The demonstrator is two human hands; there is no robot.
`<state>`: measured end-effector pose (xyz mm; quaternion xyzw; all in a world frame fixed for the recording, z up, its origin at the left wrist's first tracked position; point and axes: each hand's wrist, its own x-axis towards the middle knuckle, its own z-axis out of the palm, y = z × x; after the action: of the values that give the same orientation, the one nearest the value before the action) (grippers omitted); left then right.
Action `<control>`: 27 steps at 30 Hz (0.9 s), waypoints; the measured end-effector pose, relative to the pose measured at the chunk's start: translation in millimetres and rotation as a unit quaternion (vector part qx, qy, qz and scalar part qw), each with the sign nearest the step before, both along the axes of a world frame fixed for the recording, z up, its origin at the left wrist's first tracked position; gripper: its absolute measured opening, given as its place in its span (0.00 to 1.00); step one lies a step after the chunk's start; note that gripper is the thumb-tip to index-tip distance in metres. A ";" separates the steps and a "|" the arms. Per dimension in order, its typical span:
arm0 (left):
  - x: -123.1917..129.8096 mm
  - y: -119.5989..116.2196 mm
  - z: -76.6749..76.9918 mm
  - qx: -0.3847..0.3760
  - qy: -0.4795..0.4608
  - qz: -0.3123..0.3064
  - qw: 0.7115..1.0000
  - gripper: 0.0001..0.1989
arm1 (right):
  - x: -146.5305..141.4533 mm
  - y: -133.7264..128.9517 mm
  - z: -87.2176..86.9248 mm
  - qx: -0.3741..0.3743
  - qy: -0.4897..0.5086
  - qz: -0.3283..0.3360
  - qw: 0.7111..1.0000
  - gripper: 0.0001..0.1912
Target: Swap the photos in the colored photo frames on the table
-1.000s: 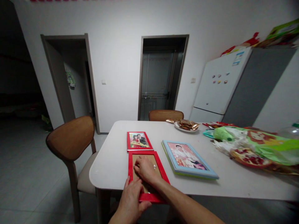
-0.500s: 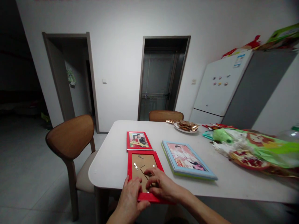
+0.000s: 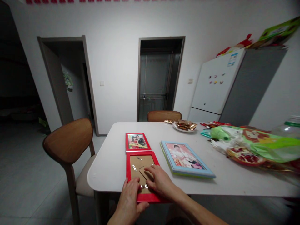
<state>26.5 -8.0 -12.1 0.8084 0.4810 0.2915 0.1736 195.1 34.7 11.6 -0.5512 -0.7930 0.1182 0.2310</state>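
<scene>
Holding with left hand point(image 3: 130, 195): near-left corner of near red frame point(image 3: 128, 167), fingertips over the side and onto the board, thumb at the close edge.
Right hand point(image 3: 162, 184): bent over the right part of the frame, fingers curled, thumb and forefinger parted by a modest gap; contact between thumb and clip impossible to tell.
Near red frame: lying back side up on the white table point(image 3: 105, 165), close end reaching past the table's edge.
Brown backing board point(image 3: 145, 161): set within the red border, marked by a dark angled line near the middle.
Metal clips point(image 3: 134, 167): spread around the board, at the far end, left side, right side and close end, the last between both hands.
Far red frame point(image 3: 137, 142): lying picture side up just beyond, with a photo of two people, edge against or almost against the near one.
Blue frame point(image 3: 187, 157): to the right, picture side up, on top of a stack with a green layer beneath.
Plate point(image 3: 185, 130): farther back, heaped with gold-wrapped packets point(image 3: 185, 125).
Right end of table: crowded with a green bag point(image 3: 269, 147), an opened pomegranate point(image 3: 246, 155) and a clear bottle point(image 3: 289, 126).
Wooden chair point(image 3: 67, 140): standing beside the table's left end.
</scene>
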 end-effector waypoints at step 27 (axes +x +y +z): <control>-116.4 35.0 22.3 -0.166 -0.362 0.182 0.899 0.19 | 31.2 17.8 -2.5 -0.042 -0.092 -0.147 0.984 0.20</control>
<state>-89.9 27.0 10.2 0.5055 0.5650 0.5064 0.4109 226.3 52.5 9.1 -0.6794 -0.7156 0.0651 0.1486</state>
